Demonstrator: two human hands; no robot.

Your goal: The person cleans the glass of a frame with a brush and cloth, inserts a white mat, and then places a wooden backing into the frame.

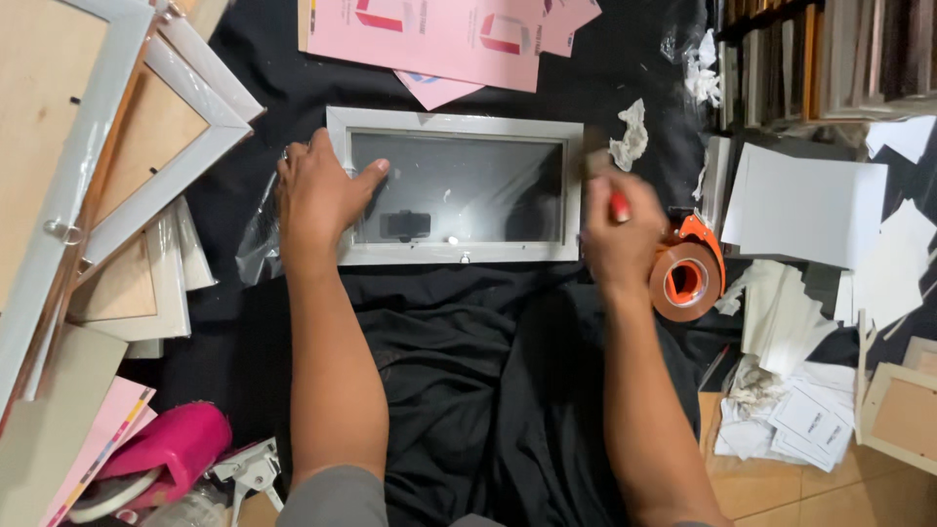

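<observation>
L hand [317, 195] flat on frame [454, 122]; R hand [620, 234] grips tool [607, 185].

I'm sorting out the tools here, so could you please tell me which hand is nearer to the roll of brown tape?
The right hand is nearer, just left of the tape roll. The left hand rests across the grey frame, on its left edge.

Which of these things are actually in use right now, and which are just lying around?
In use:
left hand, pressing on the grey picture frame
right hand, holding a red-handled tool, blurred

Lying about:
tape dispenser
pink sheets
stacked frames
white paper scraps
pink stapler
</observation>
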